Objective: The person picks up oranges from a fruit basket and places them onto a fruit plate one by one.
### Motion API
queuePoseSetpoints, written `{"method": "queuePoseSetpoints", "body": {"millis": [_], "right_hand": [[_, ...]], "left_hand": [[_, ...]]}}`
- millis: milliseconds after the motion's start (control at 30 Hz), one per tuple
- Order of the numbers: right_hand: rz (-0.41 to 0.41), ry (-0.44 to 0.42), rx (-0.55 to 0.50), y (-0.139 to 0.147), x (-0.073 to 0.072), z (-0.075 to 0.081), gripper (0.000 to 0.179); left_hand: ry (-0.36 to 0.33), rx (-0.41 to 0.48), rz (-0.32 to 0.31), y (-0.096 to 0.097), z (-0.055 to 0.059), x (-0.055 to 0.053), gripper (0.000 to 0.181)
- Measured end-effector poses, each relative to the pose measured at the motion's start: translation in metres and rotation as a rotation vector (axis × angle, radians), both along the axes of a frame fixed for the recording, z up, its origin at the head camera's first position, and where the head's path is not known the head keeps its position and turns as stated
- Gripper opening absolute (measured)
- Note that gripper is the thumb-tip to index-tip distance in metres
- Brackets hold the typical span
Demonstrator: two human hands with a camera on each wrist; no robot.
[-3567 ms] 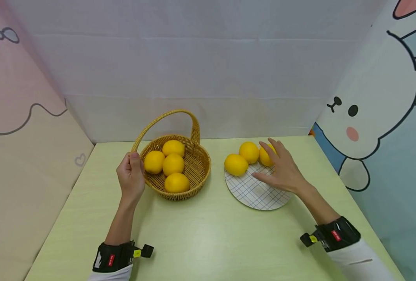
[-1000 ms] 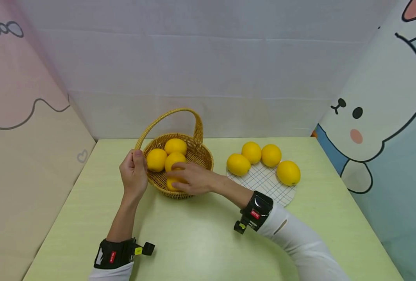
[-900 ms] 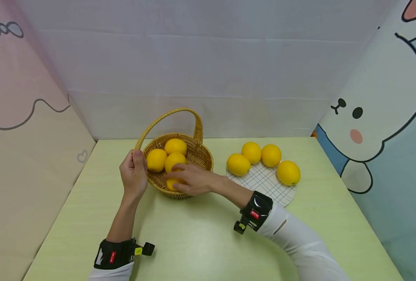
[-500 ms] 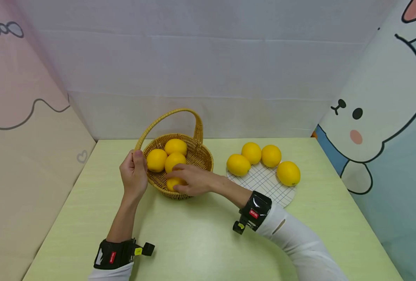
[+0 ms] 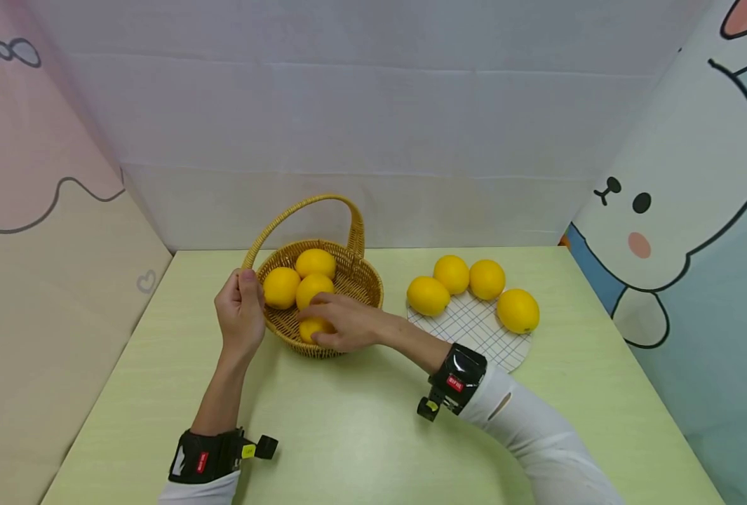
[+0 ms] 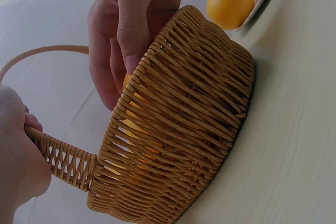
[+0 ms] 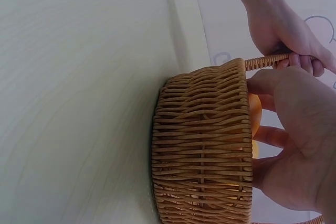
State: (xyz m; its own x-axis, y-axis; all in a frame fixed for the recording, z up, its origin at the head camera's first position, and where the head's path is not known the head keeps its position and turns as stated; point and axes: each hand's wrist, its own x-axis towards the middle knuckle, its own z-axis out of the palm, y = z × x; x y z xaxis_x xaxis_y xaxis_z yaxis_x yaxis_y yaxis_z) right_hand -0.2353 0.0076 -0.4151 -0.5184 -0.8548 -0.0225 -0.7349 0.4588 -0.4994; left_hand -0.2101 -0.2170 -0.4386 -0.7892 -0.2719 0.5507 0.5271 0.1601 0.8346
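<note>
While the left hand (image 5: 240, 308) grips the golden wicker basket (image 5: 362, 284) by its arched handle (image 5: 356, 235), the right hand's fingers (image 5: 325, 299), grip unclear, should cup the nearest rounded yellow fruit (image 5: 313, 330) evenly.

One table (image 5: 354, 421), three walls (image 5: 373, 42), as seen from my place.
Table: light yellow-green, faintly grained, soft sheen across the part nearer me. Back wall (image 5: 373, 126), ahead of me: greyish lilac, horizontally creased. Left wall (image 5: 38, 315): pink over cream, printed with a small heart (image 5: 146, 282). Right wall (image 5: 714, 337): white and blue, bearing a black-outlined, pink-cheeked cartoon face (image 5: 663, 210).
</note>
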Motion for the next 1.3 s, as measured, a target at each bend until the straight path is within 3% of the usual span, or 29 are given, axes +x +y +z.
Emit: {"method": "queuePoseSetpoints", "body": {"millis": [300,633,900,1300], "right_hand": [[-0.081,0.011,-0.066,0.001,-0.003,0.008,0.038],[0.009,-0.017,-0.004,-0.002,-0.005,0.004,0.050],[0.043,-0.040,-0.003,-0.004,-0.009,0.001,0.051],[0.002,-0.077,-0.048,-0.001,-0.008,0.004,0.051]], "left_hand": [[-0.008,0.007,0.009,-0.002,0.001,0.000,0.046],[-0.007,0.005,-0.009,-0.001,0.000,0.000,0.057],[-0.012,0.013,-0.010,-0.001,0.000,-0.001,0.056],[-0.008,0.010,-0.014,-0.001,0.000,0.000,0.052]]}}
